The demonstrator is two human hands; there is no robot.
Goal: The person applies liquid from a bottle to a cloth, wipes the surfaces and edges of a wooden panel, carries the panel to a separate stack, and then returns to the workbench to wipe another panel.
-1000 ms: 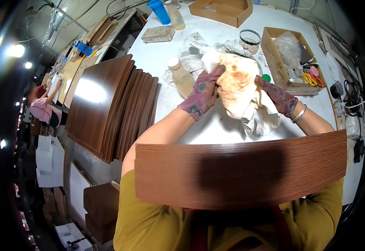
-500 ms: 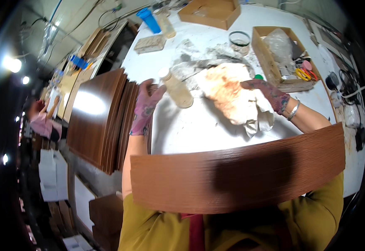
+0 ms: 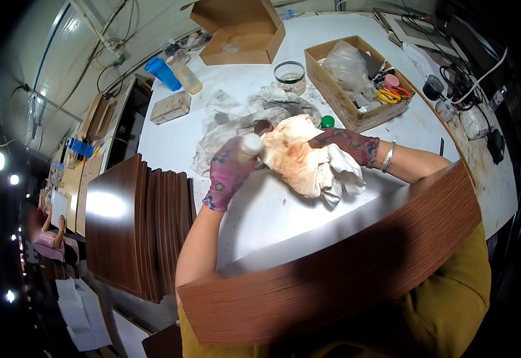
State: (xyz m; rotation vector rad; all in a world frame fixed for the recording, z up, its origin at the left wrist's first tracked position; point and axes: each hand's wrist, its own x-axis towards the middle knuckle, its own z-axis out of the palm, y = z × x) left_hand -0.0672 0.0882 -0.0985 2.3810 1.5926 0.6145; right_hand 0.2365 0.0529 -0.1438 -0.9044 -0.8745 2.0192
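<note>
My left hand (image 3: 227, 176), in a purple floral glove, is closed around a bottle (image 3: 251, 144). Its pale cap end shows beside the cloth, while most of its body is hidden by the hand. My right hand (image 3: 350, 146), in a matching glove, grips a white cloth (image 3: 290, 156) with reddish-brown stains, bunched up over the white table (image 3: 278, 224). A grey, smudged rag (image 3: 215, 140) lies behind both hands. Across my forearms, close to my body, stretches a brown wood-grain panel (image 3: 338, 268).
A stack of dark brown panels (image 3: 117, 221) stands at the left. Farther back are a block (image 3: 171, 107), a blue cup (image 3: 163, 74), an open cardboard box (image 3: 242, 42), a glass jar (image 3: 290, 77) and a box of oddments (image 3: 356, 107). Another person (image 3: 54, 238) works far left.
My left hand has moved right and taken hold of the bottle that stood on the table, bringing it beside the stained cloth. My right hand keeps its grip; the view has shifted.
</note>
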